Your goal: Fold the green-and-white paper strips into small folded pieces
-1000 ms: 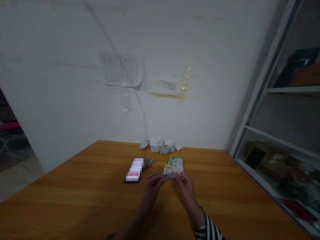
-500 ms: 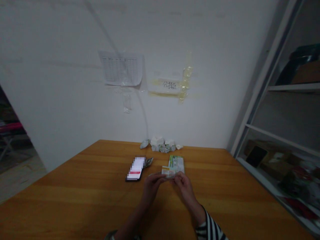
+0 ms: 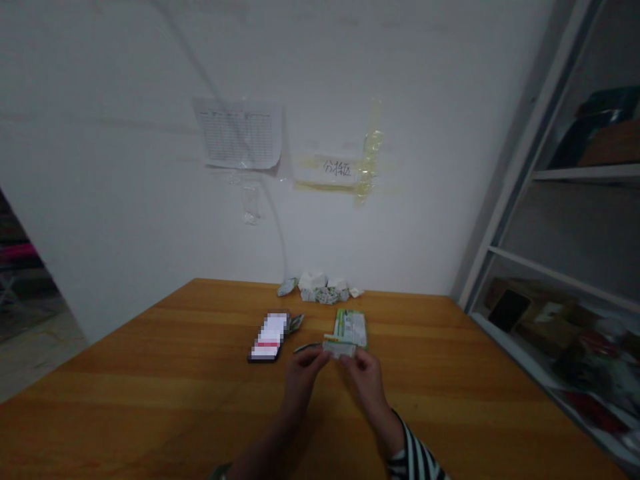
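Note:
A small flat white packet (image 3: pixel 339 349) with a yellow and green edge is held up over the wooden table. My left hand (image 3: pixel 303 373) pinches its left end between thumb and fingers, and a thin, flat piece juts out to the left above those fingers. At the other end, the thumb and fingers of my right hand (image 3: pixel 367 380) close on the packet. Just behind it lies a larger green and white printed pack (image 3: pixel 351 325), partly covered by the held packet. Fine print on both is too small to read.
Left of my hands a phone (image 3: pixel 270 337) with a lit screen lies on the table (image 3: pixel 200 380), a small crumpled wrapper (image 3: pixel 296 323) beside it. Crumpled white tissues and wrappers (image 3: pixel 323 288) sit against the wall. A shelf (image 3: pixel 585 173) with boxes stands at the right.
The held packet has tipped, so its printed yellow face shows less and a pale surface shows more. My right fingers have shifted on it. The view has moved slightly.

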`<state>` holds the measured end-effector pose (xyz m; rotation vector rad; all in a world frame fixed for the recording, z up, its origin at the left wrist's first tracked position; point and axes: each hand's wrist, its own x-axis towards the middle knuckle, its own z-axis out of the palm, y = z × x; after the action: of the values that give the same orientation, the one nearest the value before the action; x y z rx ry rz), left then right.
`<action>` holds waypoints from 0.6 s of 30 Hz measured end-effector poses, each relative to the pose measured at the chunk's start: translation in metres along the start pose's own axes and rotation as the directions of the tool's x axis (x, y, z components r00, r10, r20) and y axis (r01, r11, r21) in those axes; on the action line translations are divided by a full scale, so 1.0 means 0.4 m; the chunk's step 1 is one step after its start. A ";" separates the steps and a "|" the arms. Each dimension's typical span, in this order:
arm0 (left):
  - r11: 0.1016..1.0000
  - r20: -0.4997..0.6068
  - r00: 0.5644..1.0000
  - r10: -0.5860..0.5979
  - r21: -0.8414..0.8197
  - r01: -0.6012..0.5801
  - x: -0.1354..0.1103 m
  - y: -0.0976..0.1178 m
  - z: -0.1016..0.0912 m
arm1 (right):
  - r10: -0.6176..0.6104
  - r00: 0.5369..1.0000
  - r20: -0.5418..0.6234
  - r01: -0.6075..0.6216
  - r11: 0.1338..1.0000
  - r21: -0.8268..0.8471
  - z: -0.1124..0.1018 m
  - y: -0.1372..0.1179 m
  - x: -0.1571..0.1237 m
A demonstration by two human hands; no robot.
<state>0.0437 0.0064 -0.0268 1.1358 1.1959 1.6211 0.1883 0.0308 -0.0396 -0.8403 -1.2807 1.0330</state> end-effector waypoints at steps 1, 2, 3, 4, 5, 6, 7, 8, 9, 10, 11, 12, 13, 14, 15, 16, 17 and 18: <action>0.999 0.002 1.000 -0.030 -0.033 0.030 -0.004 0.000 0.003 | 0.009 1.000 -0.007 -0.009 1.000 0.006 0.001 0.002 -0.001; 0.996 0.004 0.998 -0.058 -0.066 0.058 -0.008 0.000 0.007 | 0.018 1.000 -0.018 -0.018 1.000 0.013 0.002 0.005 -0.001; 0.992 0.003 0.997 -0.080 -0.095 0.080 -0.012 -0.001 0.010 | 0.026 0.999 -0.032 -0.026 0.999 0.021 0.002 0.009 -0.002; 0.988 -0.004 0.995 -0.097 -0.118 0.096 -0.015 -0.003 0.013 | 0.034 0.998 -0.048 -0.033 0.999 0.029 0.003 0.014 -0.002; 0.985 -0.015 0.994 -0.111 -0.134 0.107 -0.017 -0.005 0.015 | 0.040 0.997 -0.063 -0.038 0.999 0.033 0.004 0.018 -0.001; 0.983 -0.025 0.993 -0.120 -0.146 0.115 -0.018 -0.007 0.017 | 0.044 0.996 -0.071 -0.042 0.999 0.034 0.004 0.023 -0.001; 0.980 -0.030 0.992 -0.125 -0.161 0.118 -0.019 -0.009 0.018 | 0.049 0.996 -0.073 -0.046 0.998 0.037 0.005 0.027 0.000; 0.976 -0.027 0.992 -0.127 -0.180 0.120 -0.019 -0.010 0.019 | 0.052 0.996 -0.069 -0.050 0.998 0.039 0.005 0.030 0.001; 0.971 -0.019 0.991 -0.133 -0.202 0.126 -0.018 -0.010 0.020 | 0.056 0.996 -0.063 -0.054 0.998 0.040 0.005 0.031 0.002; 0.964 -0.012 0.989 -0.145 -0.229 0.138 -0.016 -0.011 0.020 | 0.060 0.997 -0.056 -0.058 0.998 0.039 0.004 0.032 0.004; 0.955 -0.010 0.987 -0.159 -0.254 0.152 -0.015 -0.010 0.021 | 0.064 0.997 -0.050 -0.062 0.997 0.037 0.004 0.033 0.005; 0.948 -0.013 0.985 -0.173 -0.275 0.163 -0.013 -0.011 0.021 | 0.067 0.997 -0.044 -0.066 0.997 0.032 0.002 0.033 0.007; 0.942 -0.021 0.983 -0.184 -0.289 0.170 -0.011 -0.011 0.022 | 0.070 0.997 -0.038 -0.069 0.997 0.026 0.000 0.033 0.009; 0.940 -0.031 0.981 -0.190 -0.293 0.173 -0.009 -0.012 0.022 | 0.071 0.997 -0.032 -0.070 0.997 0.019 -0.002 0.034 0.011; 0.942 -0.043 0.980 -0.193 -0.288 0.173 -0.008 -0.014 0.021 | 0.071 0.997 -0.025 -0.070 0.997 0.013 -0.004 0.035 0.012; 0.945 -0.051 0.980 -0.190 -0.278 0.169 -0.007 -0.015 0.020 | 0.070 0.997 -0.017 -0.070 0.997 0.008 -0.006 0.036 0.014; 0.950 -0.056 0.981 -0.185 -0.267 0.164 -0.007 -0.017 0.020 | 0.070 0.997 -0.009 -0.070 0.998 0.006 -0.007 0.037 0.015; 0.953 -0.060 0.982 -0.179 -0.259 0.158 -0.007 -0.018 0.019 | 0.071 0.997 -0.002 -0.071 0.997 0.006 -0.008 0.038 0.015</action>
<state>0.0523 0.0072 -0.0331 0.7912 1.0695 1.6470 0.1894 0.0420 -0.0521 -0.8880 -1.2527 1.0915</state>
